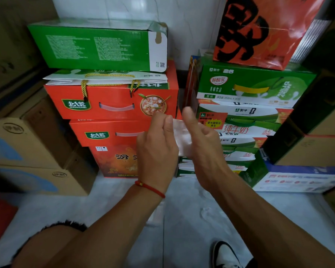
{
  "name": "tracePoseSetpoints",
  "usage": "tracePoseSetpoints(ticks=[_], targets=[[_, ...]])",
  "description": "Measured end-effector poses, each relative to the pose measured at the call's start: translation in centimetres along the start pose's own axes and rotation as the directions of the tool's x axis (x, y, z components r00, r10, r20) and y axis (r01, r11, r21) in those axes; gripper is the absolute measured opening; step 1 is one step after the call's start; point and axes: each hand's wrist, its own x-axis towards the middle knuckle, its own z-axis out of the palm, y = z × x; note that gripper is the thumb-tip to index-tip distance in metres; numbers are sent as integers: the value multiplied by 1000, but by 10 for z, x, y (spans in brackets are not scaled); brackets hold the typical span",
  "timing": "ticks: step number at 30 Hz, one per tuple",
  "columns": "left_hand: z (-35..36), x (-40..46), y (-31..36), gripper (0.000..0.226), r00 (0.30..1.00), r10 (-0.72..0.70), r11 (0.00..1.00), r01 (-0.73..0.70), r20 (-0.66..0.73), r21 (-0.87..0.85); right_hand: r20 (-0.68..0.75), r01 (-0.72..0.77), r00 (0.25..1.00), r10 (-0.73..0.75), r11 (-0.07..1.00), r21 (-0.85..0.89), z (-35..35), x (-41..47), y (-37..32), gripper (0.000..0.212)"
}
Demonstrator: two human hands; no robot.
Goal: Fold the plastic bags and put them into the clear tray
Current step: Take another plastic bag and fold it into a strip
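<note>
Between my 2 hands, just above centre of view, sits the plastic bag [183, 139], a pale, partly folded strip held up in the air in front of the stacked cartons. My left hand [157, 146] has its fingers curled round the bag's left edge, and my right hand [200, 140] pinches the right edge, thumb up toward 12 o'clock and fingers loosely bent behind the film. The clear tray is nowhere in view, so I cannot tell which way the bag has to travel.

What could go wrong, as I judge it: the film looks thin and slippery, so a loose pinch could let the fold spring open, and pulling the 2 edges unevenly would skew the crease. Working mid-air gives no surface to press against, so the fold may stay puffy.

Counted: 1 bag in hand; something pale lies on the floor [124, 200] toward 6 o'clock, possibly another bag, too blurred to say. 2 red cartons [112, 101] with handles stand at 10 o'clock, 1 green box [89, 47] lies on top of them, and 1 shoe [225, 254] shows at 5 o'clock.
</note>
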Motion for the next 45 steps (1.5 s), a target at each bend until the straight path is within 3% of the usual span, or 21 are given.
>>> tracePoseSetpoints(ticks=[3, 5, 9, 11, 16, 19, 21, 24, 26, 29, 32, 36, 40, 45], targets=[[3, -2, 1, 28, 999, -34, 999, 34, -1, -21, -93, 74, 993, -74, 997, 2, 8, -5, 5, 26], [4, -1, 1, 28, 998, -56, 998, 56, -2, -37, -171, 133, 975, -141, 990, -53, 8, -3, 8, 19], [4, 1, 3, 29, 998, -62, 998, 62, 1, -20, -235, 255, 924, -302, 944, -210, 7, 3, 16, 52], [4, 2, 4, 29, 998, -61, 998, 61, -6, -11, -249, 265, 913, -324, 933, -245, 4, 7, 22, 58], [4, 4, 6, 31, 999, -47, 999, 47, -1, -20, -315, 223, 907, -281, 952, -208, -4, 11, 17, 66], [0, 7, 5, 31, 999, -39, 999, 38, -28, -29, -384, 92, 914, -130, 989, -117, -11, 12, 9, 62], [-4, 11, 1, 31, 998, -33, 999, 32, -44, -30, -294, 5, 956, -9, 1000, -16, -17, 16, -1, 62], [-6, 11, -1, 32, 1000, -15, 999, 14, -21, -40, 63, -27, 998, 29, 999, -31, -20, 16, -9, 78], [-5, 8, 1, 32, 1000, -19, 999, 19, 4, -40, 170, 16, 985, -11, 999, -27, -16, 8, -8, 59], [-4, 6, 0, 34, 997, -67, 995, 69, 42, -67, 94, 151, 985, -145, 987, -59, -12, 3, -5, 23], [-7, 7, 4, 42, 969, -185, 957, 215, 164, -192, 65, 225, 974, -218, 966, -126, -16, 7, -5, 17], [-12, 6, 5, 56, 854, -368, 814, 486, 367, -317, 18, 258, 966, -259, 951, -170, -23, 10, -6, 12], [-12, 10, -1, 22, 850, -351, 800, 490, 393, -347, 32, 213, 977, -211, 963, -162, -27, 11, -7, 13], [-14, 12, -7, 18, 868, -323, 825, 453, 377, -338, 58, 206, 978, -199, 966, -159, -30, 9, -8, 11]])
